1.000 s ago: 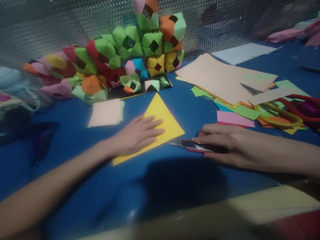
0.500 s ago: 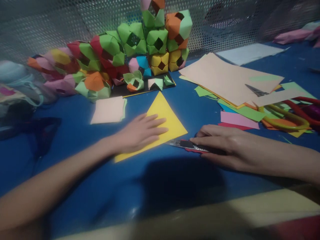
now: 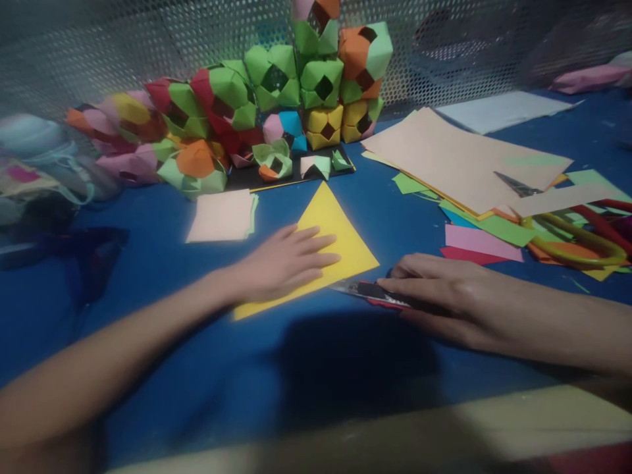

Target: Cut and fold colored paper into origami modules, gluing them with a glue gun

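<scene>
A yellow paper folded into a triangle lies on the blue table. My left hand rests flat on it with fingers stretched out, pressing it down. My right hand is closed round a red and black utility knife. The knife lies low along the table, its blade tip touching the triangle's lower right edge.
Stacked origami cubes in green, orange, yellow and pink stand at the back against a perforated metal wall. A small pile of square papers lies left of the triangle. Loose coloured sheets and scissors are at the right.
Neither hand has moved against the paper; the view has only drifted a little, shifting everything slightly to the right in the picture.
</scene>
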{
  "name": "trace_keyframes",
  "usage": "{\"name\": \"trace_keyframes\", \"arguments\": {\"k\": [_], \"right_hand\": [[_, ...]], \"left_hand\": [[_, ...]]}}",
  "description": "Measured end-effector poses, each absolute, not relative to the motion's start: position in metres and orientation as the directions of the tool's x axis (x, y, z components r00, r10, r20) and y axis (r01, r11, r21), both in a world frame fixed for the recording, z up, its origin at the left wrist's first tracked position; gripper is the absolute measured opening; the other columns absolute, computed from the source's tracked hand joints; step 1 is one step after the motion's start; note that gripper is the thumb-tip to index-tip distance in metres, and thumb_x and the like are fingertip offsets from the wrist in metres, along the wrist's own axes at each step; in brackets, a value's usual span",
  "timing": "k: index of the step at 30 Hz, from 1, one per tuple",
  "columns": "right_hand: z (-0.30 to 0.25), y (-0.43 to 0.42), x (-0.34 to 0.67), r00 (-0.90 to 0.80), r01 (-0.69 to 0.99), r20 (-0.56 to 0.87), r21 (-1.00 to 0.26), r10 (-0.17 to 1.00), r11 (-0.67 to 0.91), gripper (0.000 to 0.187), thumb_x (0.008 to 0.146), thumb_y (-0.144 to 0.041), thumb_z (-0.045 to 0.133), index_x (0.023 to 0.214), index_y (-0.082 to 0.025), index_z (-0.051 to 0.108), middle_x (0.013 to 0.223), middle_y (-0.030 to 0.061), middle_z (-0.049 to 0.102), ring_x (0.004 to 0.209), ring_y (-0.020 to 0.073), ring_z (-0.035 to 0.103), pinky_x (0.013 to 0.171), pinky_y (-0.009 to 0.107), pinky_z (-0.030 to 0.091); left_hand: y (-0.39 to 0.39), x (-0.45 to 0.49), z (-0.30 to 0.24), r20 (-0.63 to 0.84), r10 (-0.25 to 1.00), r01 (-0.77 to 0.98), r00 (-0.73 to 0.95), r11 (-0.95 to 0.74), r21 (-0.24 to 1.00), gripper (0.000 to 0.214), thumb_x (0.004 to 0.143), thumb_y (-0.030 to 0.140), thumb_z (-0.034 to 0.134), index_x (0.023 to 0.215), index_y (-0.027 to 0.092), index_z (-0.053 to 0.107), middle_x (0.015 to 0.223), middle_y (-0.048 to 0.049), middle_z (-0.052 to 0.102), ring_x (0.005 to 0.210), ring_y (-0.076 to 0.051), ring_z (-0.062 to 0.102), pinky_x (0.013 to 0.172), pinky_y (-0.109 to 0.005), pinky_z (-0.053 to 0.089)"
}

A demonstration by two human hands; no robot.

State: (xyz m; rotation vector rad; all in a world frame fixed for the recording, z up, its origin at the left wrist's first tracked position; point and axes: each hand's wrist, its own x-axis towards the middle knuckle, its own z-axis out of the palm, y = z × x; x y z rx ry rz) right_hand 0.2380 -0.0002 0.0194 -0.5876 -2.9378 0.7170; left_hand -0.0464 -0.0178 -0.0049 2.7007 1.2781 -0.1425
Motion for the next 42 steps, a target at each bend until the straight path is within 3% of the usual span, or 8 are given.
{"name": "trace_keyframes", "arguments": {"k": [12, 42], "right_hand": [[0.024, -0.006, 0.232, -0.919, 0.388, -0.111, -0.424, 0.378, 0.819, 0.03, 0.096, -0.026, 0.038, 0.112, -0.017, 0.061, 0.094, 0.0091, 0.054, 0.08, 0.0185, 0.053, 0.067, 0.029, 0.042], [0.015, -0.014, 0.227, -0.931, 0.338, -0.014, -0.405, 0.364, 0.849, 0.031, 0.096, -0.027, 0.035, 0.109, -0.016, 0.061, 0.093, 0.01, 0.055, 0.08, 0.0192, 0.055, 0.068, 0.031, 0.046]], "left_hand": [[-0.017, -0.047, -0.005, -0.142, 0.757, 0.771, 0.637, -0.626, 0.118, 0.049, 0.099, 0.047, 0.018, 0.141, 0.033, 0.038, 0.155, 0.0017, 0.027, 0.144, -0.021, 0.019, 0.114, -0.044, 0.013], [-0.017, -0.044, -0.006, -0.16, 0.768, 0.784, 0.62, -0.597, 0.171, 0.048, 0.099, 0.045, 0.019, 0.142, 0.032, 0.037, 0.155, 0.0027, 0.026, 0.144, -0.021, 0.017, 0.114, -0.045, 0.01]]}}
